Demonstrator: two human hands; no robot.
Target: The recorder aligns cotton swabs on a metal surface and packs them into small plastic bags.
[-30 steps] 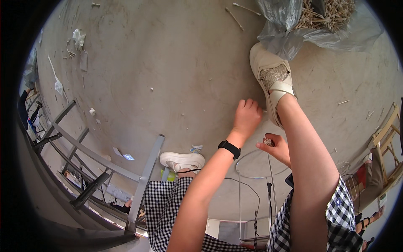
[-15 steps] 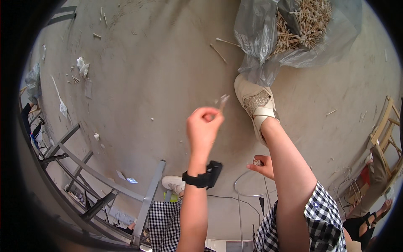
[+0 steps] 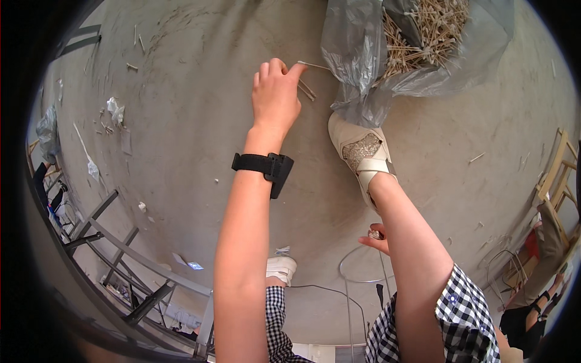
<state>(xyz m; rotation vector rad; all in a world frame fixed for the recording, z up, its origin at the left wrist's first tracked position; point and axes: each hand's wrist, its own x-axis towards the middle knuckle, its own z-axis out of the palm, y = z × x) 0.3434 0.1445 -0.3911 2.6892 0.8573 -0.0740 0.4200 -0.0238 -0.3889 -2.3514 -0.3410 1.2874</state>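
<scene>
My left hand (image 3: 276,91), a black strap with a small black box on its wrist, is low over the floor left of the bag. Its fingers are closed, and two thin cotton swab sticks (image 3: 308,92) show below the thumb; part of them is hidden by the hand. Another cotton swab (image 3: 318,66) lies between the thumb tip and the grey plastic bag (image 3: 354,57). That bag lies spread, with a large heap of cotton swabs (image 3: 439,33) on it. Partly hidden behind my right leg, my right hand (image 3: 380,242) is closed around a small bundle with whitish ends, seemingly cotton swabs.
My right shoe (image 3: 362,148) touches the bag's near edge. A grey metal frame (image 3: 151,266) stands at the lower left, and a wire hoop (image 3: 357,281) near my right hand. Crumpled white scraps (image 3: 116,112) and stray swabs (image 3: 477,157) litter the floor. Another person's arm shows at lower right.
My left hand has moved forward and slightly left, down to the floor by the loose swabs. My right hand stays closed behind the leg. My left shoe shows farther right.
</scene>
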